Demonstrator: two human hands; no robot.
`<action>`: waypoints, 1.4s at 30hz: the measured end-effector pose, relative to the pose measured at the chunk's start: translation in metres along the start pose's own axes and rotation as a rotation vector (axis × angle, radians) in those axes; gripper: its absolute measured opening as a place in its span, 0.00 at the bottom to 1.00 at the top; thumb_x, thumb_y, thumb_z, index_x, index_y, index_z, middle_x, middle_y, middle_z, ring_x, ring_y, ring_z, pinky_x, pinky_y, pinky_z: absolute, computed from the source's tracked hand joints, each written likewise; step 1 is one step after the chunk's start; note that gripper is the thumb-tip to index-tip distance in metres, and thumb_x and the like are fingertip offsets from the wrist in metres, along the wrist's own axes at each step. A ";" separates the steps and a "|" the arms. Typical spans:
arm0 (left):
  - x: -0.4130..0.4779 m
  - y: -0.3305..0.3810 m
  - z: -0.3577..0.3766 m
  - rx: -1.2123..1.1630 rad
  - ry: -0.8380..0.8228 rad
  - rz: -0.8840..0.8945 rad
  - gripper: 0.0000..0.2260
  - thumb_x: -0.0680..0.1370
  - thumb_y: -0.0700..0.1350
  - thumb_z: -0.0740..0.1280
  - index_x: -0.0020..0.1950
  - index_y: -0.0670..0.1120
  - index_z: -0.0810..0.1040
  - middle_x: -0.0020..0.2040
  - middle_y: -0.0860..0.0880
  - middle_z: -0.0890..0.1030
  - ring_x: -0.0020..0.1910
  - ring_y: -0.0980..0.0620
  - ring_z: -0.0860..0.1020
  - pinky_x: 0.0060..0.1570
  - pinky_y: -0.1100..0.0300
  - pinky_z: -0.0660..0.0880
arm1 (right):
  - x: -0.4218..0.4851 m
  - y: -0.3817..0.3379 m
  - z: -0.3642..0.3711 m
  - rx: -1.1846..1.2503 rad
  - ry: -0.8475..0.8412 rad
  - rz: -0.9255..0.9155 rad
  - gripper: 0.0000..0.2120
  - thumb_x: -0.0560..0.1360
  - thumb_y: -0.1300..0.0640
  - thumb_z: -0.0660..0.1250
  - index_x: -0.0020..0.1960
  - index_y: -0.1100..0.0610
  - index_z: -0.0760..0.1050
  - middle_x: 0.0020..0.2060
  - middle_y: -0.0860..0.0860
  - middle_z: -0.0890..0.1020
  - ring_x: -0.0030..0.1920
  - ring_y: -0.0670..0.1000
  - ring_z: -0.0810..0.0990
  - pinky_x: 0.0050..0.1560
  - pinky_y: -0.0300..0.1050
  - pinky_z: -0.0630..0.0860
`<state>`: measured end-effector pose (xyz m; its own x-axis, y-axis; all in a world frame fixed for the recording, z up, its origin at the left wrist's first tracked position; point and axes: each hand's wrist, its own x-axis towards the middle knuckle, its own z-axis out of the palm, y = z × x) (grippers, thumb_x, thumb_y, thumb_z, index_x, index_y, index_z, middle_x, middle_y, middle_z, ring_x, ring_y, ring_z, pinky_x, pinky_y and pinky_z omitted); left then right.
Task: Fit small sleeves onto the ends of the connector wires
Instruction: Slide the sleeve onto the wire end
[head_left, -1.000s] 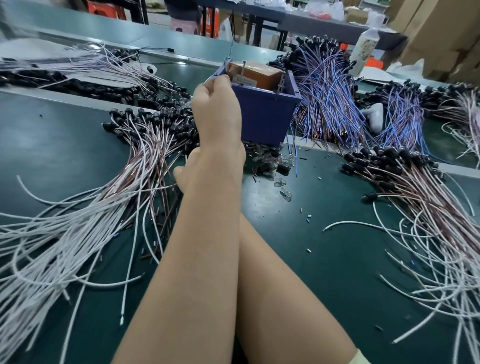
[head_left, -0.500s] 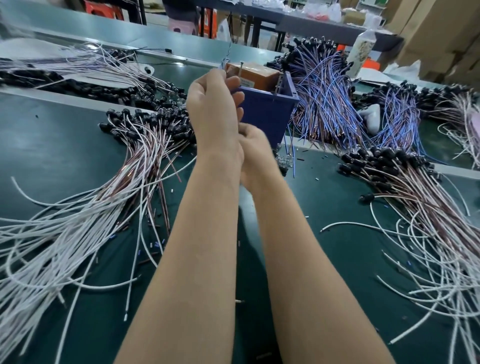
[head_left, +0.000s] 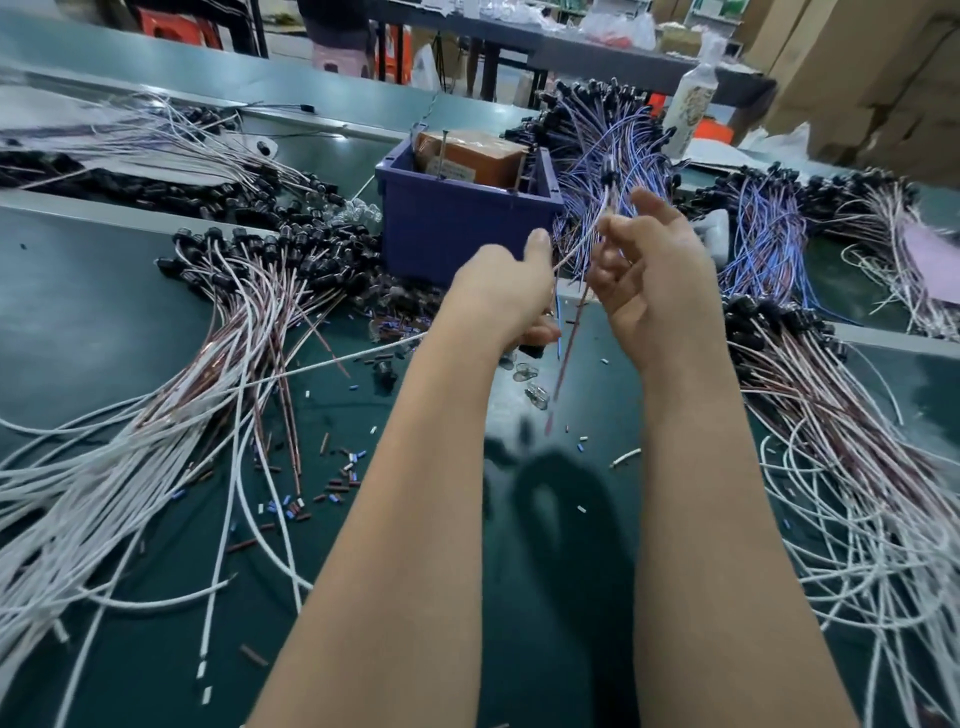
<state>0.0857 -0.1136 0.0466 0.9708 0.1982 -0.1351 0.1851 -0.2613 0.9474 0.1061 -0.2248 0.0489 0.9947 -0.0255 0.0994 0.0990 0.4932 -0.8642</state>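
Note:
My left hand (head_left: 496, 293) and my right hand (head_left: 657, 270) are raised side by side in front of the blue bin (head_left: 457, 228). Between them runs one connector wire (head_left: 584, 241): its white lead goes from my left thumb to my right fingertips, which pinch it just below the black connector head (head_left: 608, 174). Its brown lead (head_left: 566, 353) hangs loose down between my wrists. My left fingers are curled around the white lead's lower part. Small brown, blue and white sleeves (head_left: 337, 480) lie scattered on the green mat. No sleeve is discernible in my fingers.
A big bundle of white-and-brown wires with black heads (head_left: 228, 332) fans out at the left, another (head_left: 852, 415) at the right. Blue-wire bundles (head_left: 613, 135) lie behind the bin, which holds a brown box (head_left: 467, 153). A bottle (head_left: 693, 104) stands far right.
My hands have come down from the bin's rim and moved apart. My right hand swung out to the right, drawing a wire taut between both hands, its brown lead dangling.

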 end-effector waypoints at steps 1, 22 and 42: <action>0.003 -0.003 0.002 -0.003 -0.006 -0.014 0.27 0.82 0.58 0.50 0.58 0.35 0.74 0.44 0.42 0.82 0.23 0.56 0.78 0.20 0.69 0.70 | 0.001 0.000 -0.001 -0.008 0.045 -0.017 0.11 0.76 0.70 0.58 0.49 0.55 0.70 0.32 0.52 0.77 0.25 0.45 0.70 0.25 0.35 0.68; 0.010 -0.014 0.015 0.398 -0.348 0.293 0.15 0.81 0.42 0.54 0.36 0.47 0.70 0.29 0.51 0.73 0.25 0.54 0.69 0.24 0.66 0.66 | 0.021 0.011 -0.002 -0.935 -0.129 0.034 0.18 0.82 0.52 0.54 0.41 0.56 0.77 0.38 0.53 0.82 0.31 0.46 0.78 0.41 0.43 0.77; 0.034 -0.013 0.007 -0.458 0.222 0.165 0.16 0.83 0.43 0.55 0.38 0.47 0.75 0.31 0.53 0.75 0.30 0.58 0.72 0.32 0.65 0.70 | 0.002 0.020 0.005 -1.205 -0.662 0.451 0.16 0.83 0.54 0.52 0.42 0.57 0.73 0.34 0.52 0.84 0.36 0.46 0.82 0.45 0.42 0.77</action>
<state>0.1168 -0.1096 0.0275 0.9165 0.3976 0.0441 -0.1010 0.1234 0.9872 0.1098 -0.2105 0.0343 0.7850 0.4956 -0.3718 0.0805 -0.6766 -0.7319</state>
